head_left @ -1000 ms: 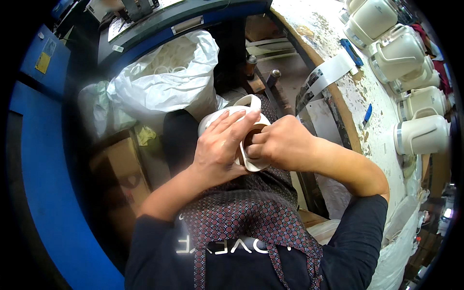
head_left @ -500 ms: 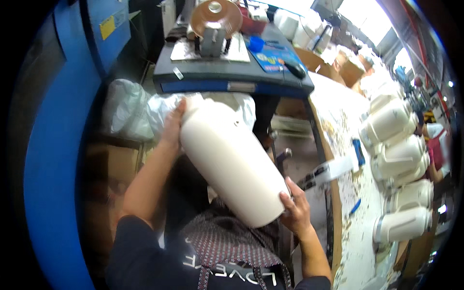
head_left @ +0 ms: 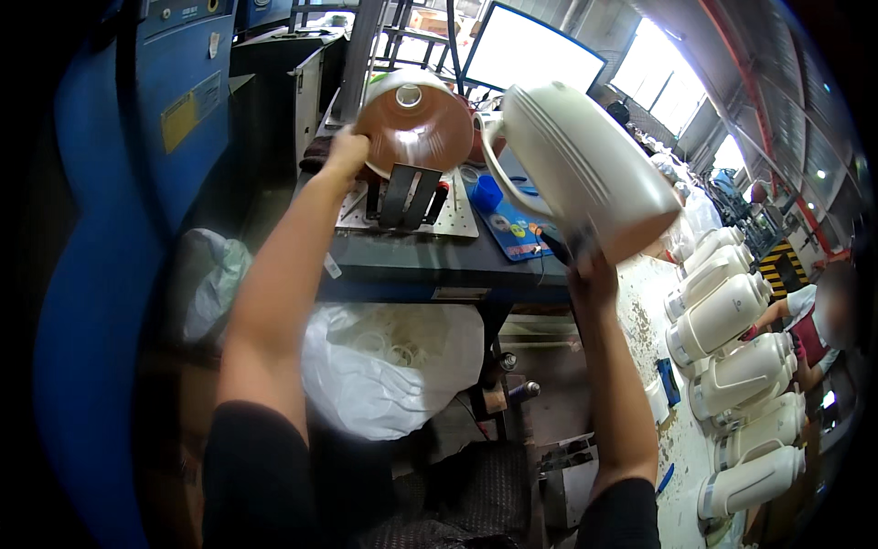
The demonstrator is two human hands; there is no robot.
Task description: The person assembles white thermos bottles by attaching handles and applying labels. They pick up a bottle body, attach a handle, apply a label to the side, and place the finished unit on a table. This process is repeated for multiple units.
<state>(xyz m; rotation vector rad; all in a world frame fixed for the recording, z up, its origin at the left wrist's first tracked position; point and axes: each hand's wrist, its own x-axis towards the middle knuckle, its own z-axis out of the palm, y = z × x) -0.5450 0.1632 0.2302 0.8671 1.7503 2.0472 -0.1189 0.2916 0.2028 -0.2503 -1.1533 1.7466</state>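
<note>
My right hand [head_left: 593,274] holds a cream jug [head_left: 585,174] near its base, raised and tilted above the right side of the dark bench. The jug's loop handle points left and its brownish bottom faces down to the right. At the back of the bench, my left hand [head_left: 349,154] grips the left edge of a second jug shell [head_left: 416,137], brown inside with a round hole at its far end. That shell lies on a fixture with a dark upright plate [head_left: 409,197], and the fingers behind its edge are partly hidden.
A bright monitor [head_left: 530,50] stands behind the bench. A blue cup [head_left: 485,192] and a blue mat [head_left: 517,229] lie right of the fixture. Below hangs a white plastic bag [head_left: 366,384] with rings. Several cream jugs [head_left: 722,320] line the right-hand table; a person [head_left: 809,320] stands beyond.
The cream jug, earlier held low in both hands, is now up at the right in my right hand alone. My left hand has left it and reached forward to the shell on the fixture.
</note>
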